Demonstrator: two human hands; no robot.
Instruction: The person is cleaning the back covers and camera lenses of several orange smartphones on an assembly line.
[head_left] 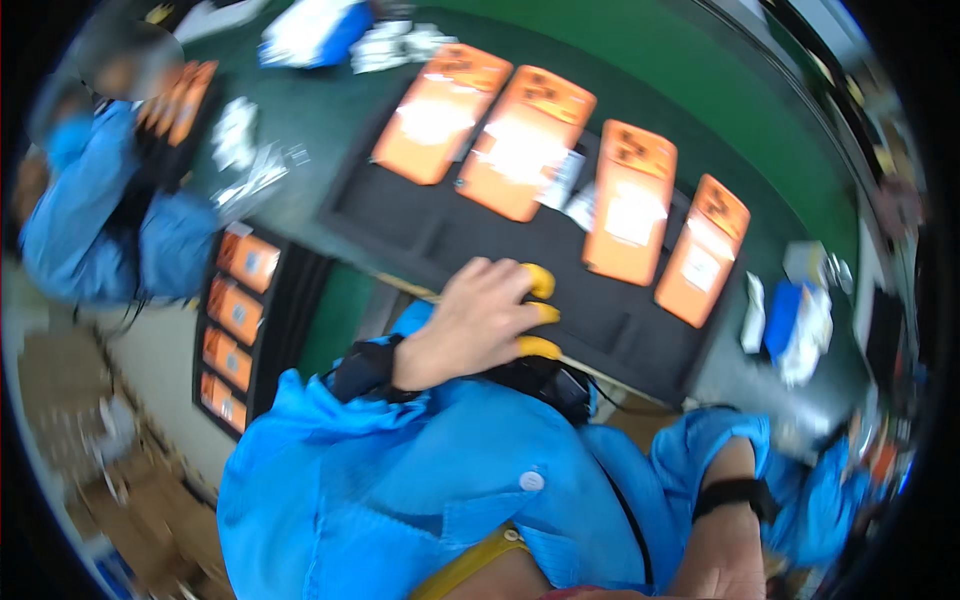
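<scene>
My left hand [480,322] is over the near edge of a black tray [420,225], back upward. Yellow finger cots cover three of its fingertips; the fingers are spread and I see nothing in them. Several orange phone-shaped pieces, with dark marks at their far ends, stand in the tray: one [440,115] at the left, a second [525,145] beside it, a third [630,205] and a fourth [703,250] at the right. Glare whitens their faces. My right hand [712,565] is cut off by the lower edge below a black wristband, its fingers hidden.
A second black tray [262,325] with smaller orange pieces stands at the left. Beyond it a co-worker's blue sleeve [85,220] reaches the green bench. Crumpled clear plastic [255,180] lies there. White-and-blue packs lie at the far left [315,30] and right [800,330].
</scene>
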